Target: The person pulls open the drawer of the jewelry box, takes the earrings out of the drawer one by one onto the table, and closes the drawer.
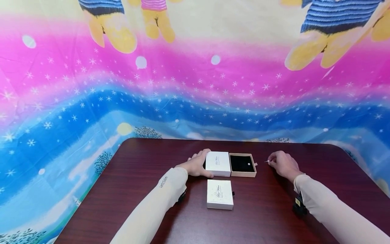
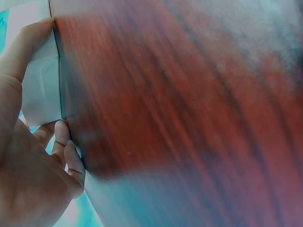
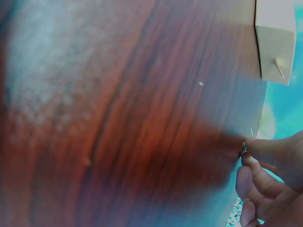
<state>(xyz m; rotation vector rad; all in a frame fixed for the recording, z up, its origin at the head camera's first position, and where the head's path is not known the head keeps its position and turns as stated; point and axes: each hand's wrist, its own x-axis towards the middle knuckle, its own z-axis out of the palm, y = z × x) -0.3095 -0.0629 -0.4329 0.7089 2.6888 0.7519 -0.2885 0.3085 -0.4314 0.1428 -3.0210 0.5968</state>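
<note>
So, closest up are two pale sleeves point(image 1: 338, 210) reaching over a dark reddish worktop point(image 1: 259, 223), with a black wrist device point(image 1: 300, 205) on the right one. Next is a closed white box point(image 1: 220, 194) with printing on top, lying flat, a little black tab point(image 1: 233, 193) poking out of its right side. Just past that, the left hand point(image 1: 196, 165) has its fingers spread around the left end of a white box cover point(image 1: 217, 164), thumb on the near side, gripping it. Sitting right up against the cover's right end is a tan tray point(image 1: 243, 175) lined in black, with one white bead point(image 1: 248, 164) on the lining and a small pull tab point(image 1: 256, 164). Further right, well apart from the tray, the right hand point(image 1: 284, 165) has thumb and forefinger pinched tight on a tiny pin point(image 1: 267, 161), which sticks out past the fingertips toward the tray; too small to make out much more. Way behind hangs a snowflake-patterned backdrop point(image 1: 170, 84) in pink and blue.
</note>
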